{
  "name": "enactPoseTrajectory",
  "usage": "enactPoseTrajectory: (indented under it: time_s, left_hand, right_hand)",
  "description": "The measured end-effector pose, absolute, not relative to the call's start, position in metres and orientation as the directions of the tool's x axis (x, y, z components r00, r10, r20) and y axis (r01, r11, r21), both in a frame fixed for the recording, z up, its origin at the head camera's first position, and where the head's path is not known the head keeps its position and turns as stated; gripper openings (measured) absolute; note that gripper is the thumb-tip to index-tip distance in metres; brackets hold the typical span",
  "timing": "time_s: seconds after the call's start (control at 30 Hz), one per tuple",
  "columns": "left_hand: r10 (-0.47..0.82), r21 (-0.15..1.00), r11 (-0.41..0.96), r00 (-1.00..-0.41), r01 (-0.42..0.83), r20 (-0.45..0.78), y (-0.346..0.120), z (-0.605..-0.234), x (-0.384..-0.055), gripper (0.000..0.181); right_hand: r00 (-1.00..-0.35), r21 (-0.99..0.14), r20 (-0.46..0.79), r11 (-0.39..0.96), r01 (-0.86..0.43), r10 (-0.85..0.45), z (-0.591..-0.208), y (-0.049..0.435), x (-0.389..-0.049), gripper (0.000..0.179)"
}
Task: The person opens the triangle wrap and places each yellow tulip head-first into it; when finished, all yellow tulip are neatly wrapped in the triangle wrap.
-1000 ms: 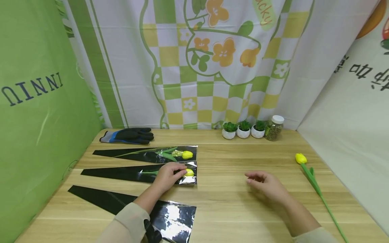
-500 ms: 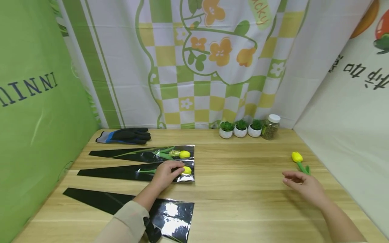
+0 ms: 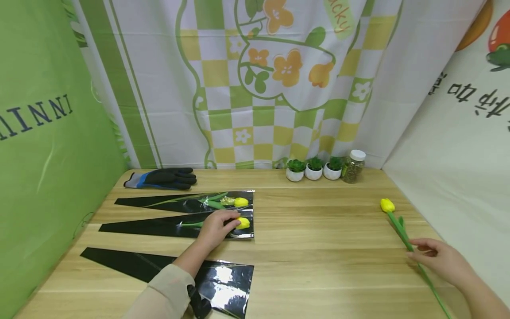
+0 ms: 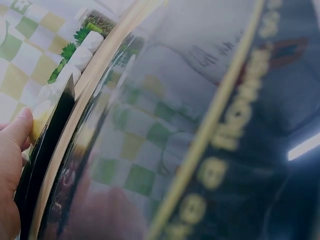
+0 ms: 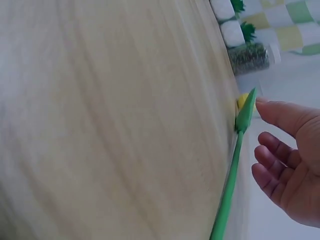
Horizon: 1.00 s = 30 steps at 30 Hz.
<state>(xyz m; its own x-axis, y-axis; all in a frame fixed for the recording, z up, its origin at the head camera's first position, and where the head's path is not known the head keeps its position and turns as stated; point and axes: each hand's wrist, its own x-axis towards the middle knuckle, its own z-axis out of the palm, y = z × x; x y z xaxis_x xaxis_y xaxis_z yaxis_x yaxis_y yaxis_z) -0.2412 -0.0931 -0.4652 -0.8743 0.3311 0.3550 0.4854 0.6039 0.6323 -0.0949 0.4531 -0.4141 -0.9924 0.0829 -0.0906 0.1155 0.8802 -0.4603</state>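
Three black-backed clear flower sleeves lie on the left of the table. My left hand (image 3: 216, 229) is at the middle sleeve (image 3: 151, 227), thumb and fingers pinching just below the bloom of a yellow tulip (image 3: 243, 223) in it. In the left wrist view that thumb (image 4: 24, 122) meets the yellow bloom. My right hand (image 3: 444, 261) is at the stem of another yellow tulip (image 3: 399, 228) lying at the table's right. Seen from the right wrist, the thumb tip comes up to the green leaf (image 5: 246, 112), and the other fingers are loosely bent, apart from the stem.
The far sleeve (image 3: 167, 202) holds a yellow tulip (image 3: 241, 202). A wider sleeve (image 3: 223, 283) lies nearest, partly under the left forearm. Along the back edge are a black-blue glove (image 3: 161, 178), three potted succulents (image 3: 313, 170) and a lidded jar (image 3: 353, 167).
My right hand has moved right across the table to the stem of the loose tulip. My left hand has stayed at the tulip in the middle sleeve. The head view has shifted slightly.
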Motion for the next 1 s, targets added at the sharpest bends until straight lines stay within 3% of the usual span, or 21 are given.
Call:
enactPoseTrajectory:
  time_s: [0.47,1.0]
  left_hand:
    - [0.34,0.639,0.613,-0.886,0.464,0.317,-0.092,-0.456,-0.238,0.029]
    - [0.382,0.595,0.62,-0.859,0.511,0.34,-0.106,-0.443,-0.216,0.026]
  right_hand:
    - [-0.972,-0.414,-0.221,0.895,0.169,0.081,-0.432,0.472,-0.097,0.057]
    - [-0.969,-0.44,-0.233,0.88,0.181,0.083,-0.433,0.468,-0.098,0.043]
